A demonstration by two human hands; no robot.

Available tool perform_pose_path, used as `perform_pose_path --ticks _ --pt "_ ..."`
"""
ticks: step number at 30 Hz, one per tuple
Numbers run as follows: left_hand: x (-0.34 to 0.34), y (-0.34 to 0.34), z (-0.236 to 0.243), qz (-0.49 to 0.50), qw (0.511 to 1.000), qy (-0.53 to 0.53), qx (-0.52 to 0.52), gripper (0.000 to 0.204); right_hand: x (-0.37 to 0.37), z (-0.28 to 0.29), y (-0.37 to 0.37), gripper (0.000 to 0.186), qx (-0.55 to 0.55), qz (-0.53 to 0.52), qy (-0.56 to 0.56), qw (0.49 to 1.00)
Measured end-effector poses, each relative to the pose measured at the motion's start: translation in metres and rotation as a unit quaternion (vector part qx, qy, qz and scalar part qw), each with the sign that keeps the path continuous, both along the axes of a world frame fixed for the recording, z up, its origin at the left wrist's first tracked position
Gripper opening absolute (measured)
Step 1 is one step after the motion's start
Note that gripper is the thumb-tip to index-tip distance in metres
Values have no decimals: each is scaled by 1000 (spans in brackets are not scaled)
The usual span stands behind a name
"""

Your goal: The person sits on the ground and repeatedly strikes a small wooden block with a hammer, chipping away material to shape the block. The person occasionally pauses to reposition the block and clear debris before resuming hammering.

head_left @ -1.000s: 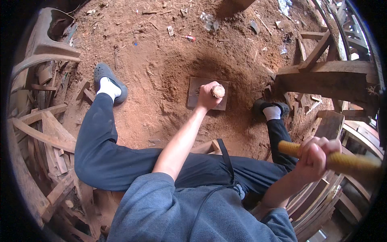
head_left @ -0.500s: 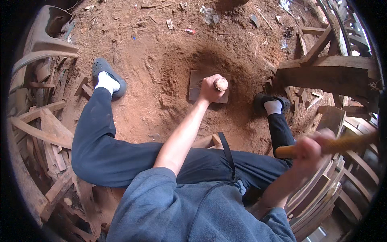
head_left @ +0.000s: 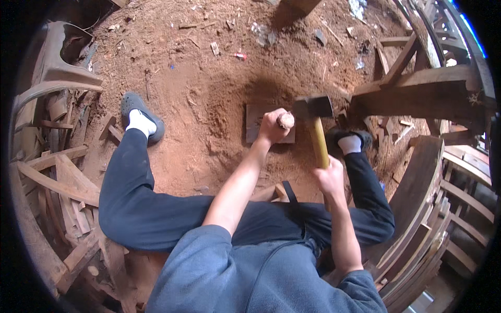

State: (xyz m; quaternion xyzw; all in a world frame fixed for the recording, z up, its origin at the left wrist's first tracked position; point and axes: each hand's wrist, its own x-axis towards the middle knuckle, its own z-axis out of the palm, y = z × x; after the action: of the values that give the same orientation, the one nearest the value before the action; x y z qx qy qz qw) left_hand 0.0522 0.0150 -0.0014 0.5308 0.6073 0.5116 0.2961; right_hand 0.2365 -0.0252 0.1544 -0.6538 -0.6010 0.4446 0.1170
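My left hand (head_left: 271, 127) is closed round an upright tool with a round, frayed wooden handle top (head_left: 286, 121); its lower end is hidden beneath the hand. Under that fist, a flat square brown wooden board (head_left: 253, 113) lies on the sawdust-covered ground between my feet. My right hand (head_left: 330, 178) grips the yellow handle of a hammer (head_left: 319, 143). The hammer's dark, blocky metal head is just right of the wooden handle top, and I cannot tell whether they touch.
Stacked curved wooden pieces (head_left: 417, 235) stand at the right, below a thick beam (head_left: 417, 101). More wooden parts (head_left: 62, 180) are heaped at the left, with a carved piece (head_left: 57, 57) behind them. Wood scraps and bits of litter dot the reddish ground (head_left: 182, 94).
My right hand has swung the hammer inward from the far right, bringing its head beside the left fist. My left hand stays over the board with the wooden-handled tool.
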Motion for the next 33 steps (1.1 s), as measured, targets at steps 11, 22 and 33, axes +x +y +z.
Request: perform_pose_path --ticks 11,22,33 --pt "-15 -11 11 -68 995 -15 -72 18 20 4 -29 16 -146 -85 -8 986" --pt "24 -17 7 -2 999 25 38 14 38 21 -20 17 -146 -139 19 979" --pt "13 -4 5 -35 999 7 -4 15 55 28 -7 11 -197 -200 66 957"
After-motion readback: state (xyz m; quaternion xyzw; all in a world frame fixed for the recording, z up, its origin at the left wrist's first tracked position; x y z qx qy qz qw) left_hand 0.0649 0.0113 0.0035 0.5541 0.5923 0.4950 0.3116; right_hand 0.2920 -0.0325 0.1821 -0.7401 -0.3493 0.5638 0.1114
